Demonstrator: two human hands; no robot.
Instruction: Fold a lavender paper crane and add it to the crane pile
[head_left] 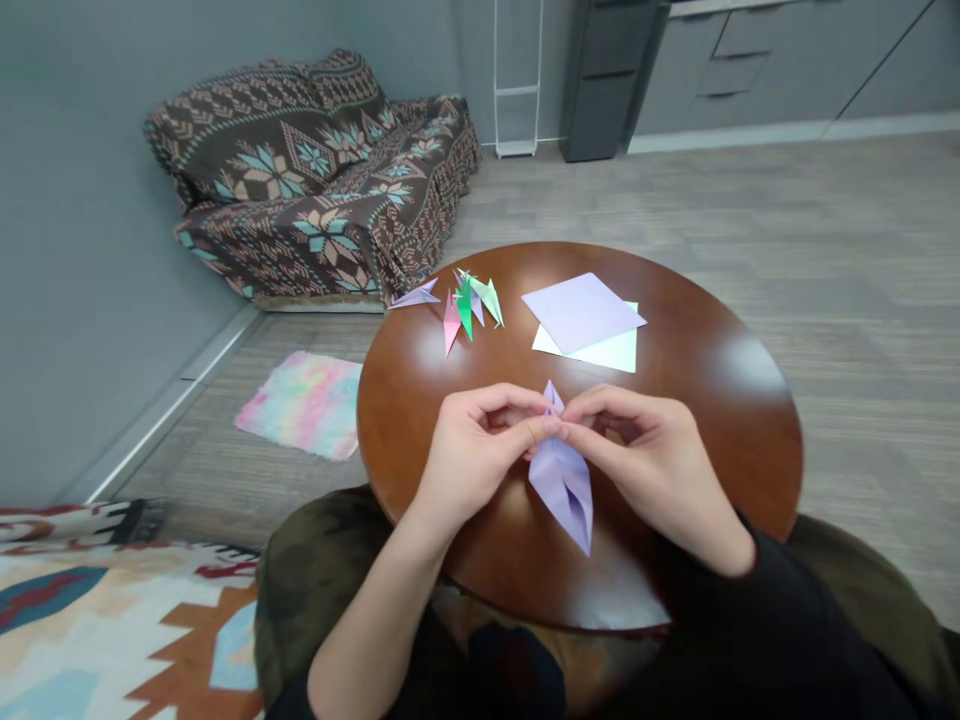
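A partly folded piece of purple paper (562,485) is held above the near half of the round brown table (712,420). My left hand (484,440) pinches its upper middle from the left, thumb and fingers closed on it. From the right, my right hand (637,445) pinches the same spot, and the two thumb tips meet there. One narrow point of the paper sticks up beyond my fingers; the wider part with an open fold points down toward me. My fingertips cover the pinched part.
Several folded paper figures, among them a green one (465,305) and a pink one (451,322), lie at the table's far left. Flat purple paper (585,310) overlaps pale green paper (619,352) behind my hands. A covered sofa (322,190) stands beyond.
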